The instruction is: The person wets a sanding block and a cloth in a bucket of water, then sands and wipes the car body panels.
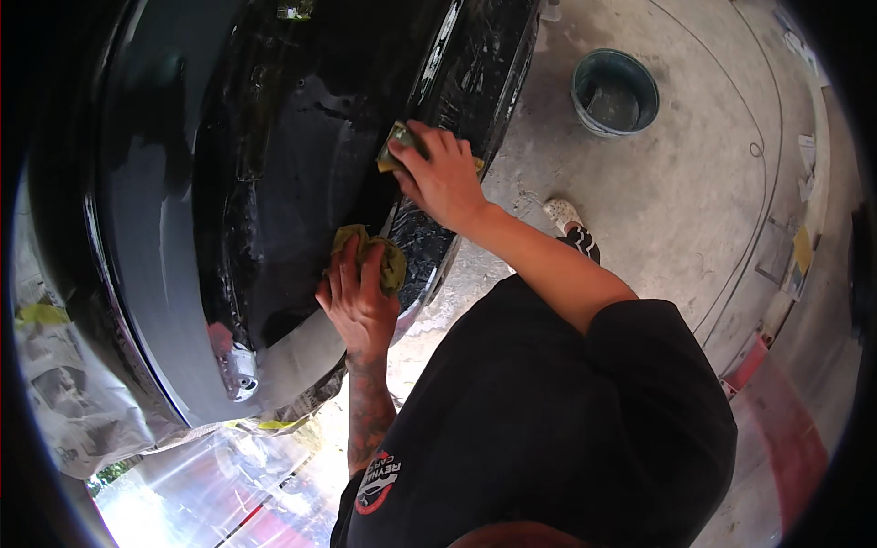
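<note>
A black, wet car body panel (315,164) stretches across the left half of the view, with whitish streaks along its right side. My left hand (356,306) presses a crumpled yellow-green cloth (393,265) onto the panel, fingers curled over it. Farther up, my right hand (445,178) grips a grey-green pad with a yellow edge (390,151), laid against the panel near its right edge. The pad's underside is hidden, and the palm covers part of it.
A dark green bucket (614,91) stands on the concrete floor (676,173) at the upper right. A thin cord (756,149) runs along the floor to the far right. Plastic sheeting (78,393) hangs at the lower left. My shoe (561,214) shows beside the panel.
</note>
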### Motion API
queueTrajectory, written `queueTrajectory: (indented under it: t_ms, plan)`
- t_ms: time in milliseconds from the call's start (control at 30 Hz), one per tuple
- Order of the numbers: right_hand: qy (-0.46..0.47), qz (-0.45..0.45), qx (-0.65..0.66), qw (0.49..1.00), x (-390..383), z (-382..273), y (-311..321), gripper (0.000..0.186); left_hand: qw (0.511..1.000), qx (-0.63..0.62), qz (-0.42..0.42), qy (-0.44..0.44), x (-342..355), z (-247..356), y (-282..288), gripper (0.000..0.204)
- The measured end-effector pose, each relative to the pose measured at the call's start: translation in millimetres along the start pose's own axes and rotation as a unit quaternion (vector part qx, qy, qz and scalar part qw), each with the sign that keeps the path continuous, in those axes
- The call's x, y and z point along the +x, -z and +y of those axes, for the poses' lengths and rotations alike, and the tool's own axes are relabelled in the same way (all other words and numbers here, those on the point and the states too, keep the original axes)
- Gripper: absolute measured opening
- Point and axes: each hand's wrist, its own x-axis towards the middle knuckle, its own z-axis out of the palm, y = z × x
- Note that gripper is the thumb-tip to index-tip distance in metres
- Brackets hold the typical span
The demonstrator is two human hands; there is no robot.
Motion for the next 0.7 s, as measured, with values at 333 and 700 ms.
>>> queueTrajectory:
  t_ms: [333,700]
  plan:
    - [-0.056,-0.005,0.059,0.997,-4,-16,0,0.046,1.000,-0.002,-0.005,0.000,-1,-2,-4,0.063]
    - [-0.040,-0.010,0.064,0.997,-7,-23,1,0.047,1.000,-0.004,0.008,-0.005,-1,-3,-9,0.065]
